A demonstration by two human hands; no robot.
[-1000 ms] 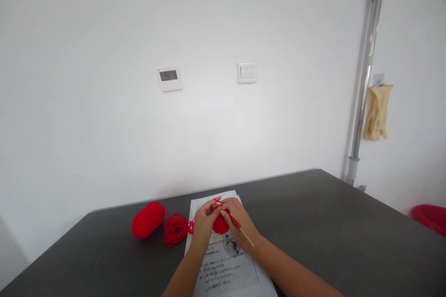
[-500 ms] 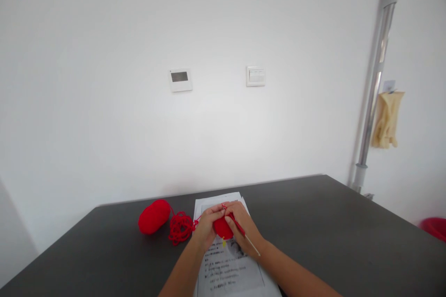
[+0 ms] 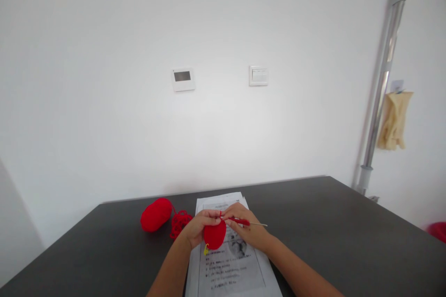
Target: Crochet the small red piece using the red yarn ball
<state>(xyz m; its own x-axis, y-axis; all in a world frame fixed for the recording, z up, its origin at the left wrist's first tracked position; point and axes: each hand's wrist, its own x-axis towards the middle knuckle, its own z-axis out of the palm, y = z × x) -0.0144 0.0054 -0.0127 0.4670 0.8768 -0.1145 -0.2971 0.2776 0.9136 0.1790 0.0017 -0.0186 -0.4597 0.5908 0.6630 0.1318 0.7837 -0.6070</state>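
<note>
Pinched at its top edge by my left hand [image 3: 201,225] is a round red crochet piece [image 3: 214,235]. A small yellow stitch marker [image 3: 206,249] hangs from its lower left edge. My right hand [image 3: 246,227] grips a crochet hook [image 3: 243,221] with a red handle and a thin pale shaft sticking out to the right. The hook's working tip meets the top of the piece between both hands' fingertips, where a short bit of red yarn shows. To the left, loose red yarn [image 3: 180,222] trails from a red yarn ball [image 3: 156,215].
Printed sheets [image 3: 230,283] lie under my hands on the dark table [image 3: 324,236]. Behind it rises a white wall with a panel [image 3: 183,79] and a switch [image 3: 258,76]. A metal pole [image 3: 381,88], hanging yellowish gloves [image 3: 395,120] and a red object [image 3: 437,231] are at right.
The crochet piece has shifted slightly left and more of it shows. My right hand has turned the hook from a steep slant to nearly level. The camera view has shifted a little.
</note>
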